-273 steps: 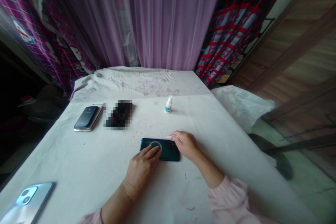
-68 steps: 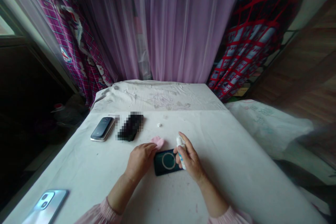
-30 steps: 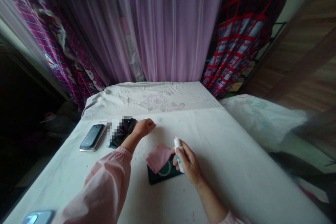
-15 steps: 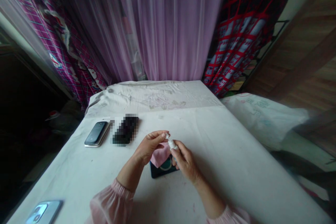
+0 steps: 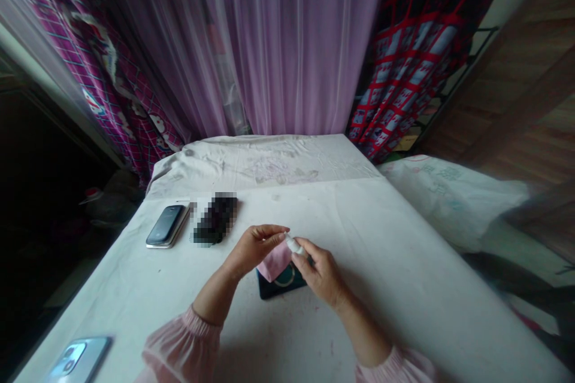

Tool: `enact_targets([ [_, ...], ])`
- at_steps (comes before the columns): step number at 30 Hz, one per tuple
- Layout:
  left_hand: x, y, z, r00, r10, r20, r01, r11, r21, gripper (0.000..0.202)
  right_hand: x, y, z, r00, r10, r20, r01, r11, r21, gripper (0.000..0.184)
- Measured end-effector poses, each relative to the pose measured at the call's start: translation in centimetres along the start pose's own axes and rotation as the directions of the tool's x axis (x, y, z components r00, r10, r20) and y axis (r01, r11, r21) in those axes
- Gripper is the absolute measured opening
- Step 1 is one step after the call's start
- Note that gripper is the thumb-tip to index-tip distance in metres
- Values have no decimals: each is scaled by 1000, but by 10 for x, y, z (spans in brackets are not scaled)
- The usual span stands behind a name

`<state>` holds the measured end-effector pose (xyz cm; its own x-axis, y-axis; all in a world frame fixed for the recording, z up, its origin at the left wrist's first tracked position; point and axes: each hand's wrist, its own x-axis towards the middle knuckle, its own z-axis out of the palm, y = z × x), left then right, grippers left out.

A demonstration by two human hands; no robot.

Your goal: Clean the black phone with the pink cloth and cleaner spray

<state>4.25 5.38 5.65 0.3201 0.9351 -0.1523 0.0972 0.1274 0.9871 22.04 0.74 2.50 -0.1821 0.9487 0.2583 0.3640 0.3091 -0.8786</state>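
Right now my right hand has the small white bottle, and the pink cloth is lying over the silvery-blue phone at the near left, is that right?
Not quite: the pink cloth lies partly over the dark phone, not the silvery-blue phone, as the head view shows. Your right hand does have the small white bottle.

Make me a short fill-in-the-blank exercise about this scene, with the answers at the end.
1. The white bottle is gripped in the person's ____ hand.
2. The cloth lying partly over the dark phone is coloured ____.
3. The silvery phone lies toward the view's bottom ____ corner.

Missing words: right; pink; left.
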Motion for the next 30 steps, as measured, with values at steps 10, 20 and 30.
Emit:
enact_targets([
  [10, -6, 7, -2, 997, 61, 53, -64, 996, 59, 49, -3, -4, -1, 988, 109, 110, -129, 972, 196, 35],
  [20, -15, 10, -1, 997, 72, 6, -72, 997, -20, 50, -1, -14, -3, 999, -12, 37, 12, 1000, 2, 23],
  [30, -20, 9, -10, 995, -4, -101, -6, 995, -95, 50, -3, -15, -3, 996, 18, 82, -22, 998, 55, 31],
])
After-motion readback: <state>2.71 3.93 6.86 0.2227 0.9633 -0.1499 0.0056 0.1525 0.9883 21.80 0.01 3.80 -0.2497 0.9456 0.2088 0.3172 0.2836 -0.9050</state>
